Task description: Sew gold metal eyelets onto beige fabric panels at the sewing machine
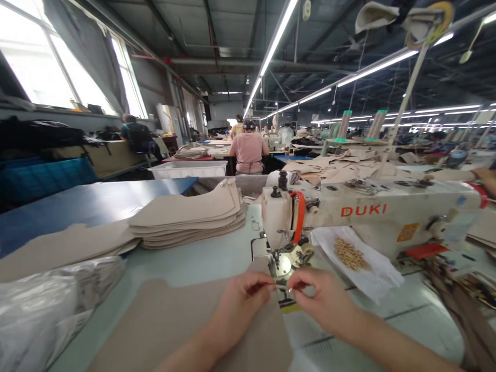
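Note:
My left hand [248, 297] is closed in a pinch on one end of a short, thin, pale strip [282, 287]. At the strip's other end my right hand [320, 297] pinches too, with a small shiny piece, perhaps metal, by its fingertips. Both hands are just in front of the needle area of the DUKI sewing machine [279, 222], where a lamp glows. Under my left hand and forearm lies a large beige fabric panel [163, 320] on the machine table. Small gold-coloured metal parts [351, 253] sit on a white plastic bag [382, 281] right of my hands.
A stack of beige panels [189, 217] stands behind on the left, beside more panels [73, 243] and clear plastic wrapping [50, 305]. The machine arm [387, 217] spans the right side. Thread cones [375, 125] rise behind it. A person in pink [248, 150] sits ahead.

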Demonstrator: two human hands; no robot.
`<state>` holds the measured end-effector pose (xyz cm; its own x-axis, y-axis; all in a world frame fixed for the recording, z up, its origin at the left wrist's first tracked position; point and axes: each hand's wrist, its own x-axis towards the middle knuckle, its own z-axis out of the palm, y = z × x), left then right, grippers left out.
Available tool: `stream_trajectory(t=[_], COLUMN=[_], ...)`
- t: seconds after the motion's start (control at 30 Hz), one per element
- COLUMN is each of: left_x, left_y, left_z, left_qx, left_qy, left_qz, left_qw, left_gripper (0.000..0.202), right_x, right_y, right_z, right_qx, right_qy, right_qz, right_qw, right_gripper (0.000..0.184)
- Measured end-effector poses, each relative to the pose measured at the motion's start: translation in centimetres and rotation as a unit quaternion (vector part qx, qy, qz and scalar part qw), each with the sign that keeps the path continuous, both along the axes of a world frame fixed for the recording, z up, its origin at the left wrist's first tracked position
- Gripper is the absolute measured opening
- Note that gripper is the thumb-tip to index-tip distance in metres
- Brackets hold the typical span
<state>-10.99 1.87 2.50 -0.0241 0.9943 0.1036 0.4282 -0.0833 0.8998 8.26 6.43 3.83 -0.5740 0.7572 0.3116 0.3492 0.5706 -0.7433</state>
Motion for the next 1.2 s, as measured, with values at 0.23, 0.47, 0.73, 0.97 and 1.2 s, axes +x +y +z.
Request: stream_trajectory(t=[0.23, 0.47, 0.73, 0.97, 1.2], left_x=[-0.8, -0.8, -0.7, -1.1, -1.6], left_y=[0.3, 0.7, 0.9, 0.9, 0.7], left_z=[-0.2, -0.1, -0.2, 0.6, 0.3], left_qx=[-0.001, -0.004, -0.025, -0.124, -0.176], left_qy=[-0.044, -0.050, -0.100, -0.239, -0.298], left_qz=[0.004, 0.009, -0.001, -0.056, -0.083], left_qw=[0.999, 0.999, 0.995, 0.962, 0.935], left_gripper=[0.019, 0.019, 0.019, 0.035, 0.035], right_x=[-1.8, -1.9, -2.2, -1.9, -2.3], right_y=[0.4, 0.7, 1.6, 3.1, 3.2], right_z=[-0.7, -0.4, -0.9, -0.6, -0.8], right_qx=[0.064, 0.038, -0.123, -0.397, -0.414], right_qy=[0.001, 0.009, 0.067, 0.146, 0.184], right_qz=[-0.027, -0.036, 0.025, 0.118, 0.146], right_qw=[0.998, 0.999, 0.990, 0.898, 0.880], right_gripper=[0.018, 0.015, 0.010, 0.022, 0.033])
